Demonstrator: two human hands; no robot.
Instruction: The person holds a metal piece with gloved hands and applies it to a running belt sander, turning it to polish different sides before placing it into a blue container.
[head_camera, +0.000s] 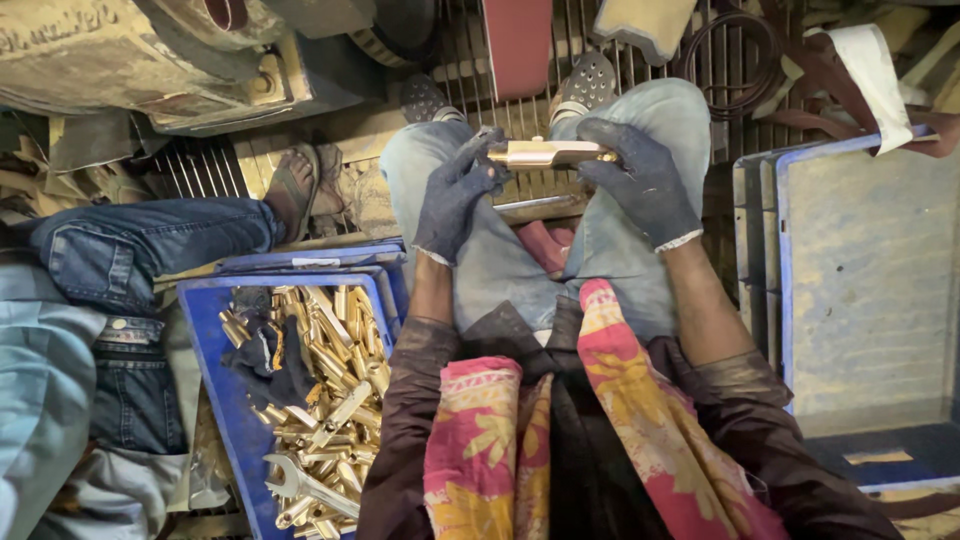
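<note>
Brass rod (545, 153) in both gloved hands, left (455, 195) and right (640, 180), above a cluttered metal-grate floor (205, 170).

You hold a brass part (548, 153) crosswise above your knees: a short, polished, gold-coloured bar lying roughly level, its length running left to right. Your left hand (455, 195), in a dark glove, wraps its left end; your gloved right hand (640, 180) pinches the right end, where a narrower tip shows past the fingers.
</note>
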